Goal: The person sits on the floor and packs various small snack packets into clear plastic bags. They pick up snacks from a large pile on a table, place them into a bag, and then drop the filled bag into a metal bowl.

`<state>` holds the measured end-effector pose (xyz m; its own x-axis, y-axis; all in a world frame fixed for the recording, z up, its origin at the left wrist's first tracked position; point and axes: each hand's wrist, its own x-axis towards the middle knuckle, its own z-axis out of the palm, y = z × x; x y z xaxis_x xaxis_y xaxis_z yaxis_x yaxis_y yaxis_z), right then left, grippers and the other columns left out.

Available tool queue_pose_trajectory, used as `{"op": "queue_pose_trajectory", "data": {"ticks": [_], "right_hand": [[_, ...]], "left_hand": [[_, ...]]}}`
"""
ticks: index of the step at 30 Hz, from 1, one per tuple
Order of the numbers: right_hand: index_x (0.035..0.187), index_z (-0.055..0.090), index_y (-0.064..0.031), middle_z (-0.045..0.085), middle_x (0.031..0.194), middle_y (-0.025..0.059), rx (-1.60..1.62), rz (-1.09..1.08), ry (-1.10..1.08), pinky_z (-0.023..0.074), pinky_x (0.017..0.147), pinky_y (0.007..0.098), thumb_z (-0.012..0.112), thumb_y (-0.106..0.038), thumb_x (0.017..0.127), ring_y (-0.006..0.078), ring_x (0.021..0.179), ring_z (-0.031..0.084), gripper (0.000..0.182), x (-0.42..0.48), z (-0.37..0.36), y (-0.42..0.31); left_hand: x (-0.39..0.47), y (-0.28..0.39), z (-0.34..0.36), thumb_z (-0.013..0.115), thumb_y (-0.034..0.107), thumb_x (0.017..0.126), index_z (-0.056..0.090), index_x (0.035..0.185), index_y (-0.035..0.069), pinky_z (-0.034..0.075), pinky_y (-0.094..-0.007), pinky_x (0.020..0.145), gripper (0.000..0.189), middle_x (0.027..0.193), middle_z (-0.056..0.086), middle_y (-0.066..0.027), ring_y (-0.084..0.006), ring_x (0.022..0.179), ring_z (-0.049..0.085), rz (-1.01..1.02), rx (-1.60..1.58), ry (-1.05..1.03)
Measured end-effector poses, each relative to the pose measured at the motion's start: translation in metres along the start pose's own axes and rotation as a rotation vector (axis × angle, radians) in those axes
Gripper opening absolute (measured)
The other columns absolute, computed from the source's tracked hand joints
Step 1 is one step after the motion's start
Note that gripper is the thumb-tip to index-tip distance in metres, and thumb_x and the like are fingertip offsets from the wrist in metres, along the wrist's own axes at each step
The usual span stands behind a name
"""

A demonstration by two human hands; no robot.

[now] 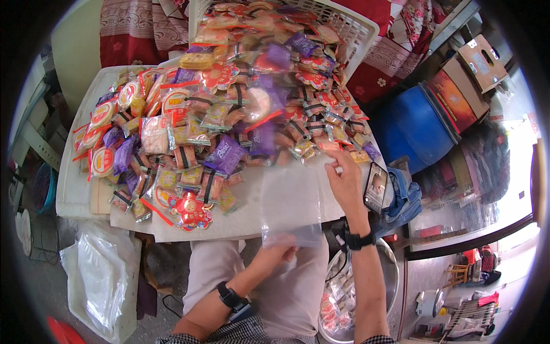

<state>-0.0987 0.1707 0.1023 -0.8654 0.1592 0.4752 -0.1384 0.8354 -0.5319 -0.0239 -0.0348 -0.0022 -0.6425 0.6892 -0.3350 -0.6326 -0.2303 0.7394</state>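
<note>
My left hand [277,253] is closed on the lower edge of a clear plastic bag [291,206], which lies flat over the table's front edge above my lap. My right hand [343,178] reaches to the front right of the snack pile, thumb and forefinger apart. Its fingertips are at a small red-and-clear wrapped packet [328,145]; contact is hard to make out. Before me are heaped purple-wrapped snacks [225,151], round biscuits in red-edged clear packs [102,161], black-banded wrapped pieces [185,157] and a red flower-shaped packet [190,210]. Part of the pile's middle is blurred.
A white slatted basket [359,32] lies tipped behind the pile. A phone [375,188] leans at the table's right edge beside blue denim [401,200]. Clear bags [96,275] lie in a white container at lower left. A basin [393,275] with packets stands by my right knee.
</note>
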Motion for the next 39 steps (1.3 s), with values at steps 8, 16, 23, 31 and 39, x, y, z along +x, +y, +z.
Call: {"op": "queue_pose_trajectory", "data": {"ticks": [8, 16, 23, 31, 39], "right_hand": [[0.094, 0.058, -0.004, 0.056, 0.087, 0.0131, -0.298, -0.283, -0.058, 0.046, 0.065, 0.0402, 0.058, 0.003, 0.072, 0.0323, 0.075, 0.056, 0.023, 0.04, 0.039, 0.038], [0.089, 0.055, -0.0034, 0.056, 0.086, 0.0142, -0.388, -0.279, -0.048, 0.046, 0.068, 0.0426, 0.055, -0.004, 0.077, 0.0335, 0.083, 0.057, 0.012, 0.035, 0.027, 0.022], [0.097, 0.057, -0.0042, 0.057, 0.093, 0.014, -0.347, -0.115, -0.054, 0.0472, 0.071, 0.043, 0.056, -0.005, 0.078, 0.0337, 0.088, 0.056, 0.019, 0.015, 0.022, 0.037], [0.103, 0.056, -0.0059, 0.058, 0.096, 0.013, -0.388, -0.226, -0.062, 0.0466, 0.072, 0.0428, 0.057, 0.001, 0.073, 0.0352, 0.088, 0.056, 0.031, 0.033, 0.043, 0.025], [0.081, 0.054, -0.0016, 0.058, 0.084, 0.0166, -0.254, -0.177, -0.081, 0.0457, 0.072, 0.0434, 0.052, -0.002, 0.071, 0.0347, 0.085, 0.057, 0.01, 0.034, 0.046, 0.038]], "left_hand": [[0.001, -0.006, -0.003, 0.05, 0.021, 0.088, 0.056, 0.073, 0.006, 0.029, -0.0206, 0.044, 0.022, 0.056, 0.05, -0.0004, -0.0067, 0.048, 0.042, -0.027, 0.011, -0.049], [0.003, -0.01, -0.001, 0.053, 0.021, 0.088, 0.057, 0.074, 0.006, 0.029, -0.0206, 0.045, 0.021, 0.058, 0.052, -0.0005, -0.007, 0.049, 0.044, -0.029, 0.041, -0.031], [0.003, -0.008, 0.007, 0.052, 0.015, 0.088, 0.062, 0.08, 0.007, 0.028, -0.0199, 0.043, 0.014, 0.063, 0.051, 0.0019, -0.0059, 0.05, 0.041, -0.024, -0.014, -0.02], [0.007, -0.014, 0.002, 0.054, 0.019, 0.087, 0.058, 0.074, 0.006, 0.029, -0.0205, 0.044, 0.018, 0.059, 0.05, 0.0006, -0.0069, 0.05, 0.044, -0.025, -0.007, -0.019], [0.007, -0.012, 0.005, 0.053, 0.02, 0.086, 0.059, 0.074, 0.007, 0.029, -0.0205, 0.044, 0.019, 0.058, 0.05, 0.0004, -0.0068, 0.05, 0.043, -0.065, 0.014, 0.009]]}}
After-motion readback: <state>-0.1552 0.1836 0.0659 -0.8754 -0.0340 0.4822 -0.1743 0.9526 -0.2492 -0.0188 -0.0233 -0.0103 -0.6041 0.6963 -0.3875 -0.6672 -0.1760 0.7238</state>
